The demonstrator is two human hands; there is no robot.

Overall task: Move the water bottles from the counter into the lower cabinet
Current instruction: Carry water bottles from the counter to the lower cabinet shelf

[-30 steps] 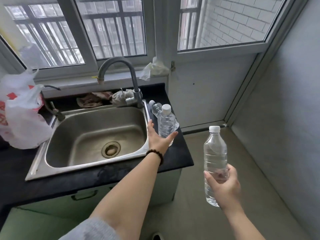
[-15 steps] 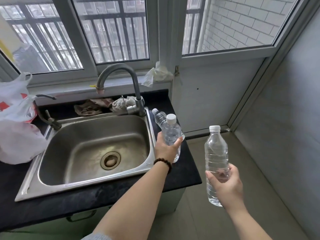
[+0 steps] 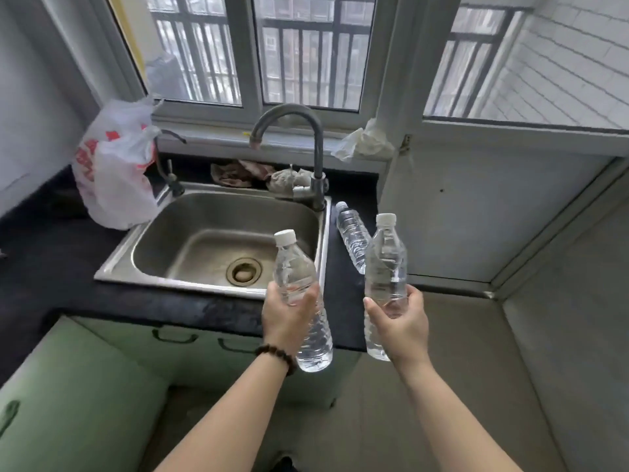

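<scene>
My left hand [image 3: 287,318] grips a clear water bottle [image 3: 299,277] with a white cap, held upright in the air over the counter's front edge. My right hand [image 3: 401,321] holds a second clear, white-capped bottle [image 3: 386,264] upright, out past the counter's right end. A third bottle [image 3: 350,233] lies on its side on the black counter [image 3: 340,294], right of the sink. Below the counter are the pale green lower cabinet doors [image 3: 190,356] with dark handles, both closed.
A steel sink [image 3: 190,240] with a curved grey tap [image 3: 316,151] fills the counter's middle. A white and red plastic bag [image 3: 115,175] stands at the left. Rags [image 3: 245,173] lie behind the sink. A green cabinet [image 3: 68,403] juts out at lower left; a grey wall stands on the right.
My left hand closed on the standing bottle beside the sink and lifted it off the counter toward me. My right hand kept its bottle and moved closer to the counter.
</scene>
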